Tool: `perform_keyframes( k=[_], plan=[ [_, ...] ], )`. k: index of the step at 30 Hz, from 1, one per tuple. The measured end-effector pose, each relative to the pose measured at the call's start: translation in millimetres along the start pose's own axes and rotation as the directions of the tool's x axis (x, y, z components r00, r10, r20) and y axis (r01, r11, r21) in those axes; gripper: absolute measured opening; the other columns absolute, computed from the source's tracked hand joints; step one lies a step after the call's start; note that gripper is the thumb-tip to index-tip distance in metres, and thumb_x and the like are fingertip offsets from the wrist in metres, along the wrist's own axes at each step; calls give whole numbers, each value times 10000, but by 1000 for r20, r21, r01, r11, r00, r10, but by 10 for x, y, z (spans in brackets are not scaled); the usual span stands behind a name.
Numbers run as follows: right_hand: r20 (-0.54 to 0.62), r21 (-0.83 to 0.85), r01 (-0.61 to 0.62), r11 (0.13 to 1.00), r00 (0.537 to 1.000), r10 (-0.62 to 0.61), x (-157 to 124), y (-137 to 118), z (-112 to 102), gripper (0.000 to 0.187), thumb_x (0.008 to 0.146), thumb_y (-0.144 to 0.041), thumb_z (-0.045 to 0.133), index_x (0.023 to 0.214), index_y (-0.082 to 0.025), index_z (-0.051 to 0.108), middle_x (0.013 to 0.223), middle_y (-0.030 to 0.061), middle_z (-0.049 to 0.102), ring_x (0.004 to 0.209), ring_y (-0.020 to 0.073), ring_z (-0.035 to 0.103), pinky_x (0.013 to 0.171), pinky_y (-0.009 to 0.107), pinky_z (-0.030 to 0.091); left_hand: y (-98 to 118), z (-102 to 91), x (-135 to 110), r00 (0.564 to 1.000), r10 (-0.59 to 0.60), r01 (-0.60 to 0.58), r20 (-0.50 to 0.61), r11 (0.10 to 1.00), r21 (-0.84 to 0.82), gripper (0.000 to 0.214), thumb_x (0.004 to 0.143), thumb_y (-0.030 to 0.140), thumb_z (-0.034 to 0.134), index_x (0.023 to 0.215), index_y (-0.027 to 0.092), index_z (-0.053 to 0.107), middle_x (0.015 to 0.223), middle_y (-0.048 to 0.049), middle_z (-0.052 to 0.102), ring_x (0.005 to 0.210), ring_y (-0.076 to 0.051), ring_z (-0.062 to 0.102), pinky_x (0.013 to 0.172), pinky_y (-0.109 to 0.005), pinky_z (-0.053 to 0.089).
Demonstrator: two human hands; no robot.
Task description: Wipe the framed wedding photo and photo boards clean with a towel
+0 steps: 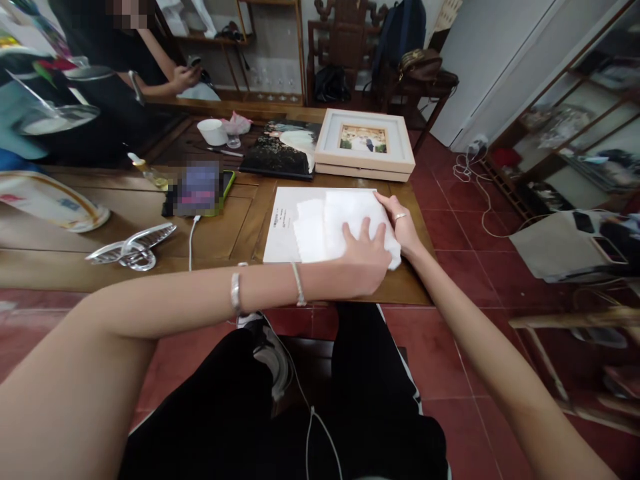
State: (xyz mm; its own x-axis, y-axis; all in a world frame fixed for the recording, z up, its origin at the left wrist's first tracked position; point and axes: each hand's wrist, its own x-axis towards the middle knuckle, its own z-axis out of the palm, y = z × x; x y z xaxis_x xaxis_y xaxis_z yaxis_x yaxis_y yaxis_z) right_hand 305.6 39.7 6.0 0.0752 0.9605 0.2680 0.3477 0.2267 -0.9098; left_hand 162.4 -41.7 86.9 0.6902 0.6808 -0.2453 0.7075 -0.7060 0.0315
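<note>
A flat white board (281, 235) with small printed text and a barcode lies near the right end of the wooden table. Spread over most of it are white tissues (313, 230), overlapping, with a crumpled edge at the right. My left hand (367, 260) reaches across and rests on the tissues, fingers apart and palm down. At the board's right side, my right hand (404, 227), with a ring on one finger, holds its edge; the undersides of those fingers are hidden.
Behind the board, a framed photo (364, 143) sits stacked beside a dark picture panel (283, 148). Leftward are a charging phone (200, 190), a dropper bottle (149, 171), a claw clip (133, 247) and a white cup (213, 132). A person (180, 79) holding a phone sits across the table.
</note>
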Motion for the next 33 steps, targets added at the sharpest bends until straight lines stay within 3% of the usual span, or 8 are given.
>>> perform_keyframes(
  k=[4,8,12,16,19,23,28,33],
  plan=[
    [76,-161,52,986,996,-40,-38,-18,23,429,930,-490,439,1159,-228,690,1321,36,624,1332,233,479,1165,438,306,-8,53,-402,986,164,-163,-13,984,64,416,840,169,556,1248,180,638,1585,-135,233,1423,-474,191,1066,-689,283],
    [115,-262,157,952,985,-131,-55,-18,43,405,952,-388,385,1123,-215,709,1288,37,647,1327,229,484,1168,435,313,-243,-21,-423,993,108,-109,-43,994,-13,393,850,110,427,1142,150,688,1406,-160,507,1288,-375,464,996,-532,429],
    [181,-330,228,916,968,-175,-60,-37,37,367,857,-242,499,1177,-226,676,1334,20,613,1339,253,468,1154,452,337,-682,-92,-107,992,-6,-5,-127,996,-84,419,845,113,397,1173,132,656,1214,-165,615,999,-278,635,848,-408,495],
    [185,-373,268,888,960,-211,-78,-76,30,401,819,-186,492,1178,-236,662,1293,21,644,1252,263,549,1093,446,407,-1035,-90,395,936,119,-168,-332,978,-123,355,775,95,450,1043,113,682,1062,-125,673,971,-256,613,832,-353,460],
    [168,-410,251,877,966,-198,-85,-86,28,383,826,-193,488,1164,-206,667,1232,62,675,1174,273,598,1053,442,439,-1093,-144,781,896,176,-261,-408,952,-161,208,686,108,523,814,120,687,789,-66,676,779,-232,600,720,-328,430],
    [174,-428,239,872,968,-180,-73,-64,19,366,839,-226,493,1157,-216,675,1240,63,670,1174,279,595,1058,461,431,-1061,-303,1079,916,175,-254,-360,949,-185,189,666,96,527,787,109,670,767,-64,652,702,-196,548,626,-299,373],
    [183,-410,245,879,966,-184,-55,-18,18,387,842,-228,501,1190,-202,668,1305,66,634,1269,276,535,1114,484,381,-1199,-381,920,966,131,-156,-225,983,-96,216,755,132,524,893,105,687,871,-81,679,778,-194,592,654,-267,380],
    [175,-397,243,885,967,-187,-50,12,31,401,838,-207,510,1209,-195,662,1333,61,612,1324,255,486,1163,471,327,-1193,-130,506,983,52,-22,-174,985,168,376,777,-2,495,1084,112,680,1117,-131,666,1028,-247,613,803,-287,447]
  ],
)
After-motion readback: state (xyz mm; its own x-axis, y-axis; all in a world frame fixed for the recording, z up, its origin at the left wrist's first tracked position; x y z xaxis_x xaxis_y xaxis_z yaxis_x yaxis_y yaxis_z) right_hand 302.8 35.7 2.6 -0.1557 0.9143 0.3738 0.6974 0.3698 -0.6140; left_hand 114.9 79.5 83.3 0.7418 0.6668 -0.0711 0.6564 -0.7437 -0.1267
